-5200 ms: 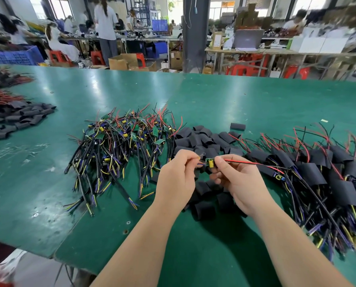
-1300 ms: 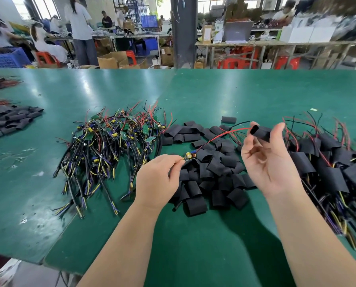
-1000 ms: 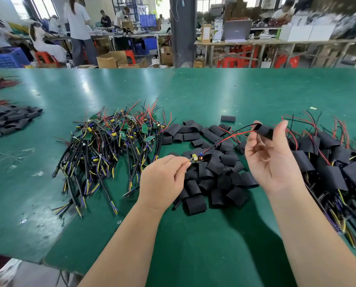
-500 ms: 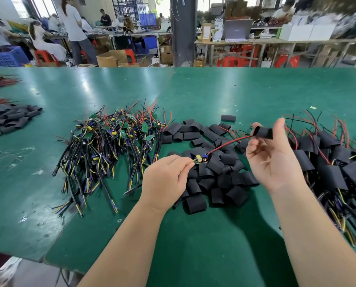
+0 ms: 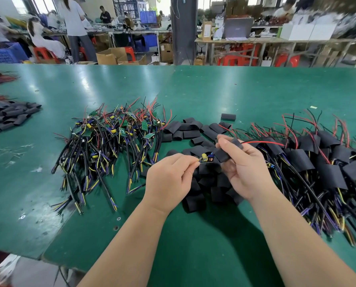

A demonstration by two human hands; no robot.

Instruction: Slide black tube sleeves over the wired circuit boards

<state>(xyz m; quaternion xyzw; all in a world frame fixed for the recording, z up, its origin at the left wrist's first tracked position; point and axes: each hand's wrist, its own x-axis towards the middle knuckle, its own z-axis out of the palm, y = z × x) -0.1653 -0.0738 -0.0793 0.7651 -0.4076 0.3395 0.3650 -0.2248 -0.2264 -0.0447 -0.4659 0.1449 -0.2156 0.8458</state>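
1. Change: the black tube sleeve [image 5: 224,155] was high on the thin red wire [image 5: 262,142] half a second ago, well apart from the board. It now sits just beside the right end of the small green circuit board [image 5: 206,158], which is held above the loose sleeves.
2. Right hand [image 5: 247,170]: thumb and curled fingers pinch the sleeve. Left hand [image 5: 168,179]: thumb and forefinger pinch the board's left end.
3. Judgement: wire threading is done. The board is still bare, so the final push over it remains.
4. Containers: none on the green table [image 5: 256,96]. Stock lies in loose heaps:
   - bare wired boards [image 5: 115,131] on the left
   - empty black sleeves [image 5: 190,133] in the middle
   - sleeved boards [image 5: 318,160] on the right
5. Background: blue plastic crate [image 5: 5,54] and open cardboard boxes [image 5: 110,55]. Cannot tell what they hold.
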